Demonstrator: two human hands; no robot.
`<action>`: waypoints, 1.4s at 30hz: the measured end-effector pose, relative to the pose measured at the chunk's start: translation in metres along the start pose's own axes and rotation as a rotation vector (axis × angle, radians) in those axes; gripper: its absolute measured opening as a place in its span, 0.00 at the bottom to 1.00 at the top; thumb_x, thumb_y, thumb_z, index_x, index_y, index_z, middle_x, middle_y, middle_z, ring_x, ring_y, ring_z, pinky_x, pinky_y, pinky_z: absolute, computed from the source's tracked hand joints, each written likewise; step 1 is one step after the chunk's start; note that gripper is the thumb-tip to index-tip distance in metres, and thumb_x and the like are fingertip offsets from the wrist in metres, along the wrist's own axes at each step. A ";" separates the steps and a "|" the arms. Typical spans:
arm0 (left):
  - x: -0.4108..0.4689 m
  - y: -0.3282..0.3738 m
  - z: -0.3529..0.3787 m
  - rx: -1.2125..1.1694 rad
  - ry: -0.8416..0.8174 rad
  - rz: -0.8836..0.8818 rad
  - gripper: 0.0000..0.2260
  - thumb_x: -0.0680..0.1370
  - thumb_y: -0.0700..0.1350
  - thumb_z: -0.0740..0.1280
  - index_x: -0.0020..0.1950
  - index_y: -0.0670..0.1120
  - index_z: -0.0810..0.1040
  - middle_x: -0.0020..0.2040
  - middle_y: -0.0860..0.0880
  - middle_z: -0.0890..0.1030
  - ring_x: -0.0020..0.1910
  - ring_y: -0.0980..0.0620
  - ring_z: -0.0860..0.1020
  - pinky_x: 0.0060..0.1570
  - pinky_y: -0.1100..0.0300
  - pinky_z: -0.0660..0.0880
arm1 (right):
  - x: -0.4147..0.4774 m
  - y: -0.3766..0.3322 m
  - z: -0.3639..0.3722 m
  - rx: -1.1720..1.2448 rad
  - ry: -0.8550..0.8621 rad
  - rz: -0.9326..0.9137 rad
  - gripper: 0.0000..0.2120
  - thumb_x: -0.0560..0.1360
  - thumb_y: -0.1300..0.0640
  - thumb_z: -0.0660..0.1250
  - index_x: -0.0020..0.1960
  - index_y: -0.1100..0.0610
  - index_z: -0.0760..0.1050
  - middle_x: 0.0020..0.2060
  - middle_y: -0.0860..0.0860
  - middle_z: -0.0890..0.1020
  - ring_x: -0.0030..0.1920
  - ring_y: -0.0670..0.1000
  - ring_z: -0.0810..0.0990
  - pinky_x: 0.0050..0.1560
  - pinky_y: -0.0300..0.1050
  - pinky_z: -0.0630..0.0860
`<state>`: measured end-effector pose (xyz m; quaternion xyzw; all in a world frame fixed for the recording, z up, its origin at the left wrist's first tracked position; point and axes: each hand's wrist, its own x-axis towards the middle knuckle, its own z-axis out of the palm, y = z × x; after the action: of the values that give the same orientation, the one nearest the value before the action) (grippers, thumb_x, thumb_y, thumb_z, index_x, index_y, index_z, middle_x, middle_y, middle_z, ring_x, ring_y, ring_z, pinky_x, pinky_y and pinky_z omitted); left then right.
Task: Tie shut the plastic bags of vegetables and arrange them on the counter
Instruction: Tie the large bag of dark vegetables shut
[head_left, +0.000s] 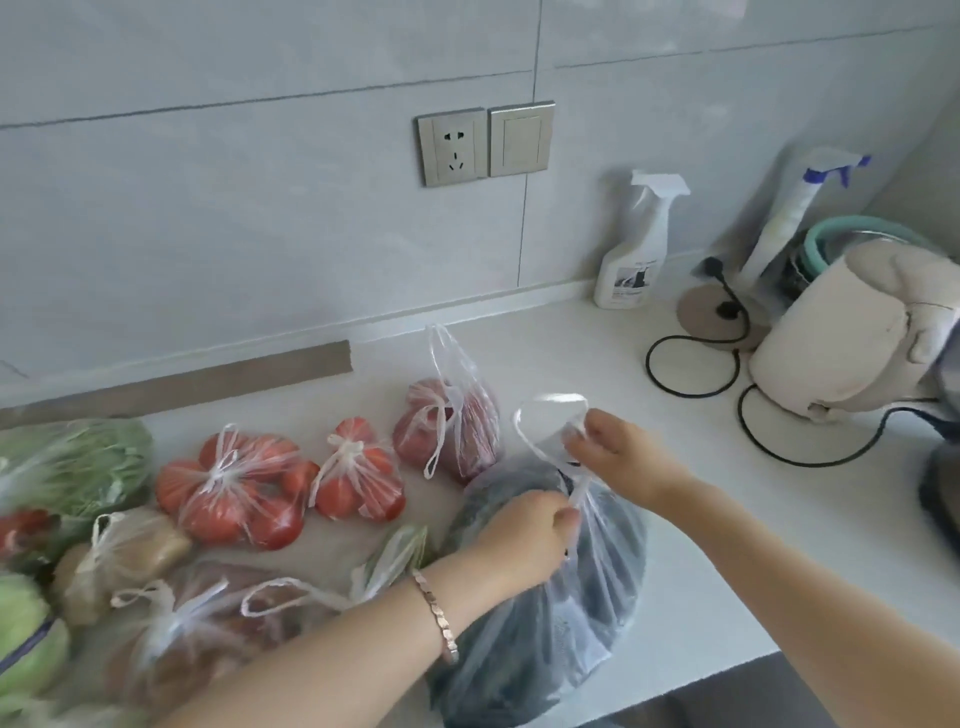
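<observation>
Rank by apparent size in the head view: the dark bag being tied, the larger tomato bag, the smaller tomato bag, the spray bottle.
1. Dark bag being tied, though it lies nearest the camera.
2. Larger tomato bag.
3. Smaller tomato bag and spray bottle: too alike to rank, and the bottle stands farther back.

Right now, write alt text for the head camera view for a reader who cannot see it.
Two bare hands, left hand and right hand, pull the handles of a plastic bag of dark vegetables on a white counter. Tied bags of tomatoes and greens lie to the left.
</observation>
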<state>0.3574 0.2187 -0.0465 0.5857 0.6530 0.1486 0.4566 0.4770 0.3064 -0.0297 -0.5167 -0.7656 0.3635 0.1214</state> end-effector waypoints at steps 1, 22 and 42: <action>0.003 0.002 0.002 -0.074 0.052 -0.045 0.13 0.80 0.48 0.54 0.40 0.45 0.72 0.34 0.51 0.74 0.31 0.54 0.70 0.37 0.59 0.69 | 0.003 0.001 -0.003 0.064 -0.012 -0.015 0.18 0.77 0.53 0.61 0.31 0.52 0.59 0.26 0.43 0.65 0.26 0.42 0.66 0.29 0.31 0.64; 0.017 0.025 -0.015 -1.060 0.678 -0.174 0.13 0.80 0.43 0.57 0.35 0.46 0.67 0.20 0.56 0.60 0.18 0.60 0.57 0.20 0.67 0.53 | 0.024 0.028 -0.075 0.674 -0.074 0.133 0.09 0.71 0.62 0.69 0.38 0.54 0.69 0.20 0.45 0.64 0.22 0.47 0.59 0.24 0.38 0.57; 0.017 0.052 -0.078 -0.703 0.465 -0.110 0.27 0.75 0.34 0.55 0.14 0.45 0.68 0.23 0.47 0.74 0.25 0.50 0.72 0.35 0.58 0.71 | 0.010 0.003 -0.092 0.703 -0.290 0.309 0.14 0.61 0.68 0.50 0.21 0.55 0.57 0.17 0.49 0.58 0.16 0.46 0.57 0.34 0.46 0.61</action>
<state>0.3320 0.2745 0.0260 0.3095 0.6785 0.4658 0.4764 0.5263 0.3555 0.0309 -0.4959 -0.5173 0.6861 0.1256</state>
